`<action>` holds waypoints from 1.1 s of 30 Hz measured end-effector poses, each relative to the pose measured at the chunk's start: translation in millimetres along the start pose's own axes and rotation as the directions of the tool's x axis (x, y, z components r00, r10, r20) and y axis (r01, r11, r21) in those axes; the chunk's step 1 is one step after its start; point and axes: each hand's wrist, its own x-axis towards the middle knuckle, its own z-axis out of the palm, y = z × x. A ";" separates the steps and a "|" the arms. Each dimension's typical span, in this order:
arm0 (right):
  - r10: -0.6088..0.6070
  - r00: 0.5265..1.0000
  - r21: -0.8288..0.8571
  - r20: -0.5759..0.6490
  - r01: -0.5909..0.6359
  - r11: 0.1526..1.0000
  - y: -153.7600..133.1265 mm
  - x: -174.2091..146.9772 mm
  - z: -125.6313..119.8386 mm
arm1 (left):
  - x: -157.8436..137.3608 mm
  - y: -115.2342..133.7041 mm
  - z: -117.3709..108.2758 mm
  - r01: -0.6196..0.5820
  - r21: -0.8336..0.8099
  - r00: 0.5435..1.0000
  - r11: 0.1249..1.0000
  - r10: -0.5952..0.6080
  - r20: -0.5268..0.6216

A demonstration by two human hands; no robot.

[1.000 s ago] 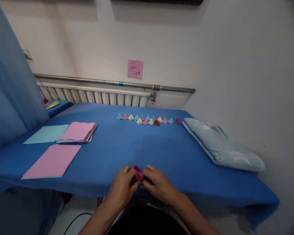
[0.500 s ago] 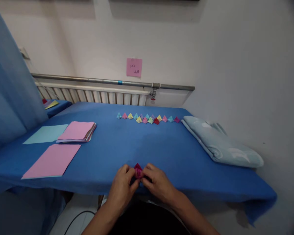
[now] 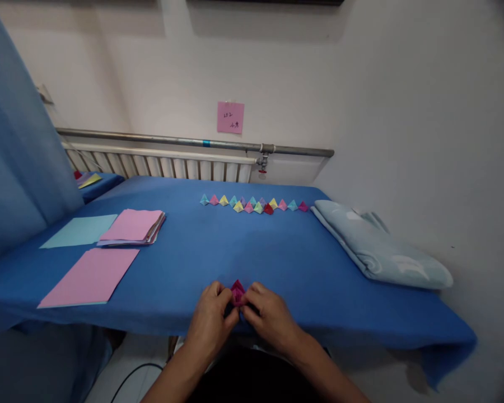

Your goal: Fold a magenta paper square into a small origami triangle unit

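Observation:
A small magenta folded paper piece (image 3: 237,292) rests at the near edge of the blue-covered table (image 3: 252,252). My left hand (image 3: 212,322) pinches its left side and my right hand (image 3: 266,316) pinches its right side, fingertips meeting on it. Most of the piece is hidden by my fingers. Far across the table lies a row of several small folded paper shapes (image 3: 254,204) in cyan, pink, yellow, red and magenta.
A pink sheet (image 3: 90,275) lies at the near left, with a stack of pink paper (image 3: 133,225) and a light blue sheet (image 3: 80,230) behind it. A folded pale blue cloth (image 3: 380,249) lies at the right. A radiator (image 3: 159,165) and a pipe run along the wall.
My hands stay on the magenta piece with only slight finger shifts. The view has shifted a little.

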 end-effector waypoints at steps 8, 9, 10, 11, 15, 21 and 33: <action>0.008 1.000 0.018 0.007 -0.008 1.000 -2.6 -0.3 -1.8 | -0.4 -2.3 1.2 -0.012 -0.030 1.000 0.999 0.012 0.002; 0.000 1.000 0.047 0.005 0.000 0.999 -2.6 -1.1 -2.8 | -1.2 -2.7 -0.8 -0.022 -0.060 1.000 0.998 0.022 0.001; -0.005 1.000 0.084 -0.002 0.005 0.996 -2.5 -2.0 -4.1 | -2.0 -3.4 -3.3 -0.035 -0.098 0.999 0.995 0.035 0.000; 0.000 1.000 0.122 -0.021 0.003 0.992 -2.3 -2.8 -5.4 | -2.7 -4.3 -6.2 -0.044 -0.141 0.999 0.989 0.044 -0.002; 0.123 0.982 0.209 -0.144 -0.091 0.974 -1.7 -2.1 -9.1 | -0.3 -9.4 -15.7 0.035 -0.270 0.999 0.962 -0.038 -0.006; 0.176 0.979 0.191 -0.103 -0.154 0.969 -2.3 16.8 -5.6 | 21.0 -12.0 -14.2 0.113 -0.153 0.993 0.982 -0.107 0.045; 0.089 0.995 0.141 -0.035 -0.083 0.987 0.0 28.5 -6.4 | 32.9 -9.1 -15.7 0.101 -0.081 0.989 0.992 -0.092 0.112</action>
